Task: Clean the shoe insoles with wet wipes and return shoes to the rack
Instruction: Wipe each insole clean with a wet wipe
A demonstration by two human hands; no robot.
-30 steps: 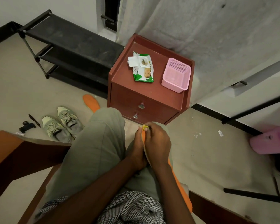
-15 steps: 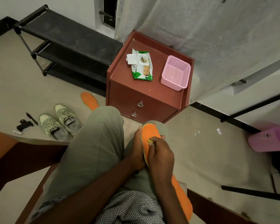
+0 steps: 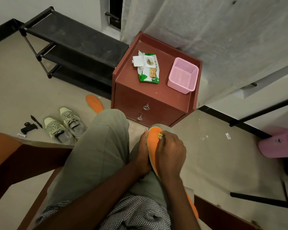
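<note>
Fingers of the right hand (image 3: 170, 152) are curled tight, pinching a small yellowish wad, likely a wet wipe (image 3: 160, 134), against the toe end of an orange insole (image 3: 153, 141), just below centre of the frame. The left hand (image 3: 142, 155) wraps the insole's left edge, thumb up along the rim near the toe, fingers hidden behind it, so their curl is hard to read, but the grip is plain. The insole stands tilted on the person's lap, its heel end running down toward the lower right behind the right forearm.

Over at left of centre, a second orange insole (image 3: 94, 103) lies flat on the floor, partly cut off by the raised knee. Just below and left of it sits a pair of grey-green sneakers (image 3: 65, 125), side by side, touching, toes pointing to the upper left. Upper left of the frame: the black shoe rack (image 3: 70, 47), three shelves, against the wall.

Centre top, the red-brown bedside cabinet (image 3: 150, 103) carries a green-and-white pack of wet wipes (image 3: 148, 68) with its lid flap open, and a pink plastic basket (image 3: 183, 75) to the right of the pack, apart from it. A pink object (image 3: 279, 143) sits at the right edge.
</note>
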